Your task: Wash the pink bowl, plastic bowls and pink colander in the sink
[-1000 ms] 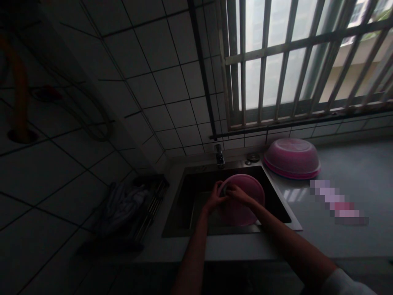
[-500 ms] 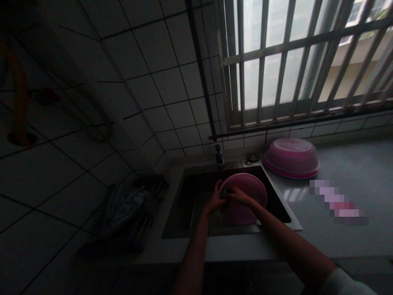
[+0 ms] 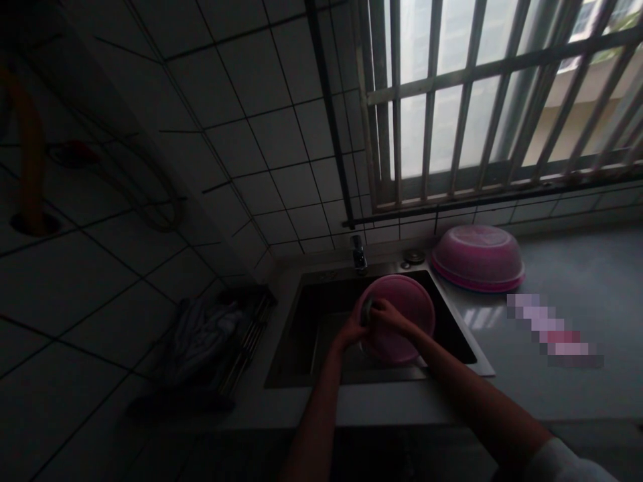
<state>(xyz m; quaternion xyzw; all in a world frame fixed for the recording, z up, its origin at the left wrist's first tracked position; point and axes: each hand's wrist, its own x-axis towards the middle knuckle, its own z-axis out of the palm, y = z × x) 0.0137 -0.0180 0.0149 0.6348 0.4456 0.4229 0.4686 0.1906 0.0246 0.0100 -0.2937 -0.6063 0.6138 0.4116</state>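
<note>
Left arm: bare, reaching nearly straight over the front of the tabletop (image 3: 532,391), wrist bent inward; left grip (image 3: 350,332) closed at the near-left side of the pink basin (image 3: 404,338), thumb toward the inside, fingertips hidden from where I stand. Right arm: bare below a pale sleeve (image 3: 567,462), slanting in from the right; right grip (image 3: 388,316) curled tight, knuckles up, closed on a dark pad (image 3: 366,310) against the basin's inner left side; the two hands close together. Pink basin: one, inside the steel sink (image 3: 483,370), toward its right half, tilted with the opening toward the person. Changes against a second ago: basin raised a little, its opening showing rounder; left fingers, formerly spread up along the rim, now out of sight; pad showing more plainly beside the right hand. Unmoved: chrome tap (image 3: 358,256) behind the sink; round dark fitting (image 3: 414,257) to its right; upturned pink bowl (image 3: 477,260) on the tabletop, right of the sink; rumpled cloth (image 3: 208,331) on a dark rack (image 3: 248,338), left; barred window (image 3: 452,127) above, the main light in a dim, tiled room.
</note>
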